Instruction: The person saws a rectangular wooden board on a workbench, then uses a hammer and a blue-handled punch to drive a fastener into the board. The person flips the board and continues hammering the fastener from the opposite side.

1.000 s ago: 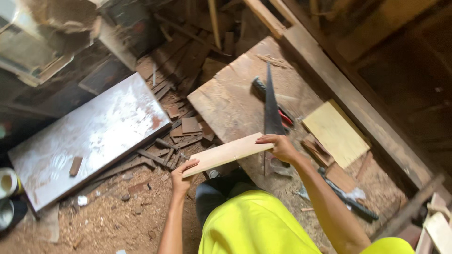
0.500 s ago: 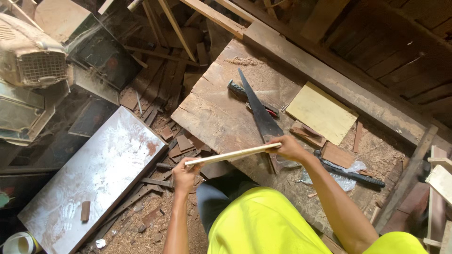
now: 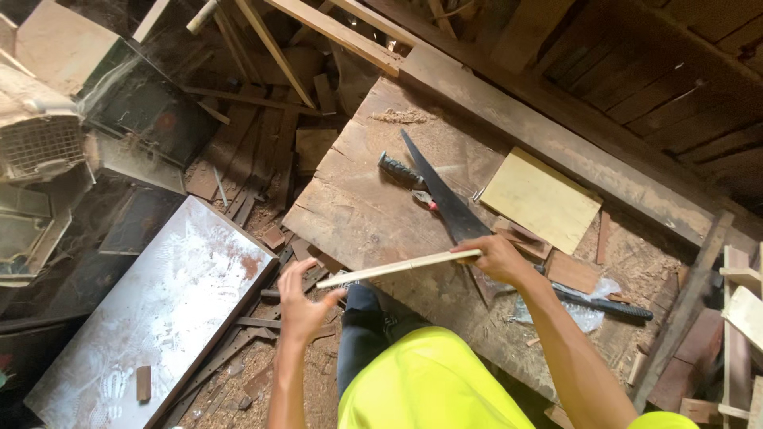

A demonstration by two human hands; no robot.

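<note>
Strip: thin pale wood strip [image 3: 397,268], middle of frame, held level over the near edge of the counter [image 3: 373,214], edge-on to camera.
Right hand: right hand [image 3: 497,258] has fingers closed round the strip's right end.
Left hand: left hand [image 3: 302,298] at the strip's left end, fingers spread wide, thumb and fingertips only touching it, no firm grip.
Saw: handsaw [image 3: 441,195] lies flat on the counter just above the strip, untouched.
Other things: yellow board [image 3: 540,199] upper right of the saw; dark-handled tool [image 3: 608,304] on a plastic bag right of centre; grey metal sheet [image 3: 159,310] on the floor, lower left.
Progress: strip looks whole, no fresh cut visible; sawdust on counter; judged as checking or positioning stage, cutting left to do.
</note>
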